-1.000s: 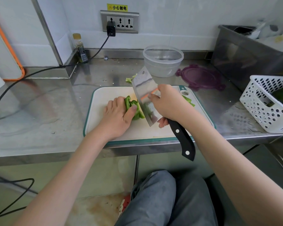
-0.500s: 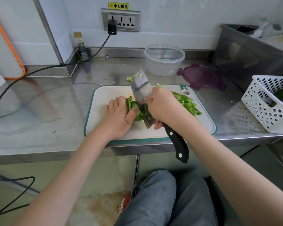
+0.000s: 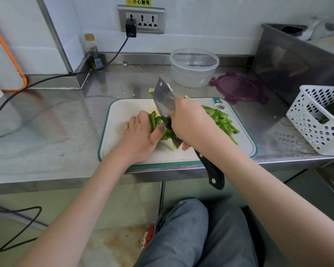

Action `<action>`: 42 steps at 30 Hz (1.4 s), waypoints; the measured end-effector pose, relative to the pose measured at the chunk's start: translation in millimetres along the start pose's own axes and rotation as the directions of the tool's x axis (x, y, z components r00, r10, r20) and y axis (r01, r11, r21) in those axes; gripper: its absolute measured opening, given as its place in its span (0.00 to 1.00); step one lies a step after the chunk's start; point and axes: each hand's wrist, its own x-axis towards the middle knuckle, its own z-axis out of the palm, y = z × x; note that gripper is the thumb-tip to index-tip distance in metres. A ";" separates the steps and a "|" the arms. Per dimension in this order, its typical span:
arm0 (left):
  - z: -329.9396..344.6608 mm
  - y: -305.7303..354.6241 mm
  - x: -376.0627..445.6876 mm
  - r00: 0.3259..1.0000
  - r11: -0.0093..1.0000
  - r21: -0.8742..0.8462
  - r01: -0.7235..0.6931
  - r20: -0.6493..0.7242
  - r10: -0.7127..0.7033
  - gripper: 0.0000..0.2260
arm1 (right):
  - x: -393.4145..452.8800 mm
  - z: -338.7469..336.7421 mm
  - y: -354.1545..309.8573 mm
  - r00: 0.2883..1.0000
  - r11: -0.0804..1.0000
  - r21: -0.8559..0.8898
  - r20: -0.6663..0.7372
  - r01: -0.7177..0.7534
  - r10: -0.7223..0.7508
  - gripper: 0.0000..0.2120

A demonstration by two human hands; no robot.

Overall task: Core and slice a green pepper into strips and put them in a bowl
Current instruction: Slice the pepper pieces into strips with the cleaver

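Steel cleaver (image 3: 165, 102) clenched in right hand (image 3: 191, 125), edge down on green pepper (image 3: 159, 125) pinned by curled left hand (image 3: 141, 134) on cutting board (image 3: 123, 116). Risk: nicked left thumb, lying just beside the blade, should the pepper slip. Cut strips (image 3: 223, 121) piled right of the knife; bowl (image 3: 194, 67) behind.

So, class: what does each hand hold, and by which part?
Right hand grips the steel cleaver where blade meets black handle. Left hand holds the uncut green pepper piece by its left side.
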 end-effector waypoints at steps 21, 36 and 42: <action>1.2 2.3 -1.0 1.000 0.998 0.057 -0.015 0.022 0.014 0.29 | 31.3 7.0 -9.5 0.996 0.993 -0.120 0.084 0.021 -0.011 0.16; -6.8 0.1 -2.6 0.999 0.971 -0.239 -0.001 -0.048 -0.011 0.29 | 22.1 -16.8 44.6 0.997 0.994 0.098 -0.067 -0.043 0.049 0.09; -5.2 -0.4 -1.8 0.999 0.979 -0.202 -0.016 -0.052 0.006 0.31 | 21.5 -39.9 65.2 0.985 0.984 0.172 -0.173 0.053 -0.023 0.13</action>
